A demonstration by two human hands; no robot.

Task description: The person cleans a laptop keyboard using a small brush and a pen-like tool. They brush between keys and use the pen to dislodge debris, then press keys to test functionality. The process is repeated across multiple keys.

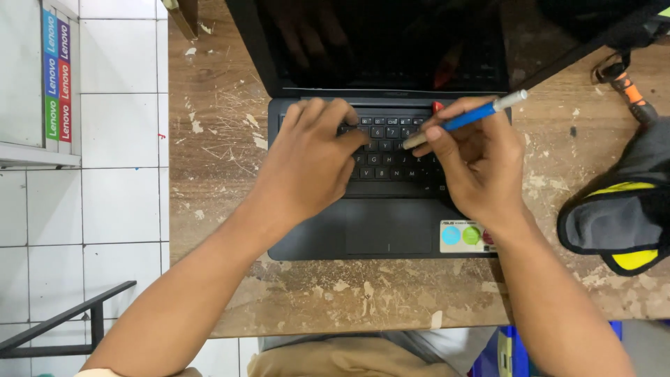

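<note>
A dark grey laptop (314, 234) lies open on a worn wooden table (216, 160), its black screen (391, 42) facing me. My left hand (307, 164) rests palm down on the left half of the keyboard (394, 157), fingers curled over the keys. My right hand (478, 164) holds a blue-handled tool (469, 119) like a pen, its pale tip touching the keys near the middle of the keyboard. A small red piece (437, 107) shows at the keyboard's top edge beside my right fingers.
A grey and yellow pouch (618, 223) lies at the right table edge. An orange-handled tool (631, 91) sits at the upper right beside a black bag (600, 21). White floor tiles (118, 202) and a white cabinet (28, 84) are at left.
</note>
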